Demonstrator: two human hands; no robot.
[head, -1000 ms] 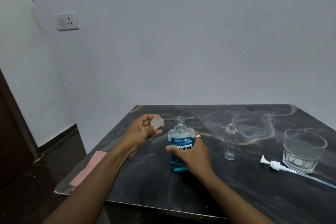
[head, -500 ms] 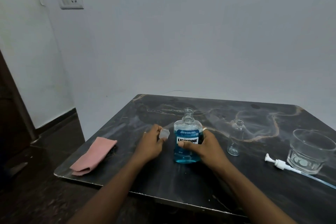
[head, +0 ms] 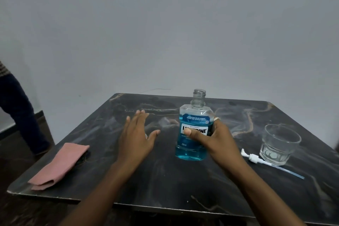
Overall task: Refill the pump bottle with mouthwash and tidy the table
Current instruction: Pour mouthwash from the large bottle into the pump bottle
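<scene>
Dim, soft, even light is leaving the wall (head: 183,33) looking grey. The dark marble-patterned table (head: 165,180) is giving off only a faint sheen. Wide-angle distortion is bowing its edges, and the left hand (head: 135,141) is blurring slightly at the fingertips.

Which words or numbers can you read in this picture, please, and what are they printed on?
"LI…RINE": the brand on the mouthwash bottle; the right hand hides the middle letters with its thumb.
"250ml": low on the left of the same bottle.
Two small white lines on the label's top band, and the tiny word above the brand: too small to read surely.
Nothing else in view carries readable text.
</scene>
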